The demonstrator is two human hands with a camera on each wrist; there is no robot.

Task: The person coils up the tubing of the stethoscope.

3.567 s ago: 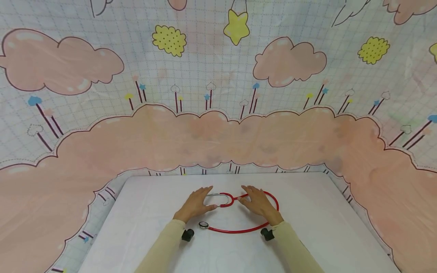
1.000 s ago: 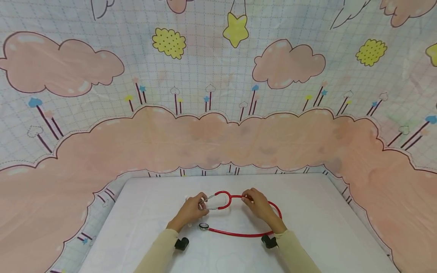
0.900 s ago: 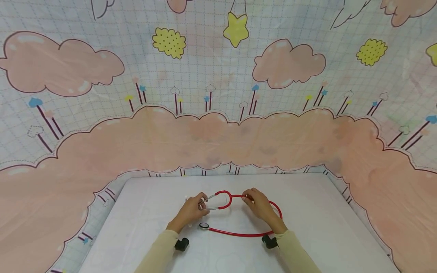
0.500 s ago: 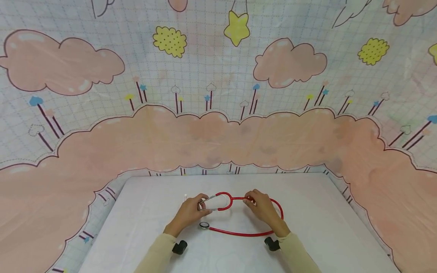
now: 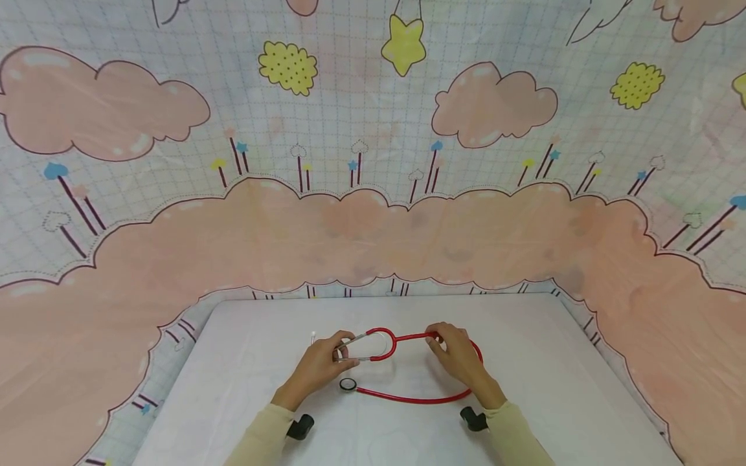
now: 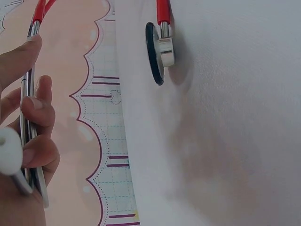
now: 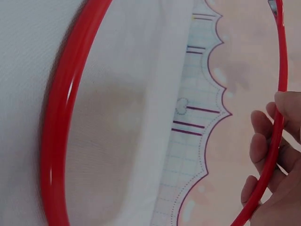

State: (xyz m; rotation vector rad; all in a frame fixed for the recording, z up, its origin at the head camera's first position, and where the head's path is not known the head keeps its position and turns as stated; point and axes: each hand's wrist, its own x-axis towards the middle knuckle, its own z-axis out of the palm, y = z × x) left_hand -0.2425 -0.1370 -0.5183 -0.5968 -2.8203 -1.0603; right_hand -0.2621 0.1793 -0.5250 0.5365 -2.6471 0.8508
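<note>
A red stethoscope (image 5: 408, 399) is held between both hands above a white table. My left hand (image 5: 319, 360) grips its two metal ear tubes (image 6: 31, 89), thumb on one side and curled fingers on the other. One white eartip (image 6: 9, 150) shows close up in the left wrist view. With thumb and fingers my right hand (image 5: 457, 353) pinches the red tubing (image 7: 281, 61) just past the fork. The rest of the tubing curves round beneath the right forearm. At its end the chest piece (image 5: 348, 384) lies on the table near the left hand, its dark-rimmed disc tilted on edge.
The white tabletop (image 5: 245, 362) ends at a far edge. Behind it and at both sides hangs a printed cloth (image 5: 373, 239) with clouds and stars. A small black wrist camera (image 5: 301, 427) sits at the left cuff, another black camera (image 5: 474, 419) at the right.
Both hands, first spread over the lying stethoscope, have closed on it and lifted its headset end. Lately the right hand has slid right along the tubing; the left hand has shifted slightly left.
</note>
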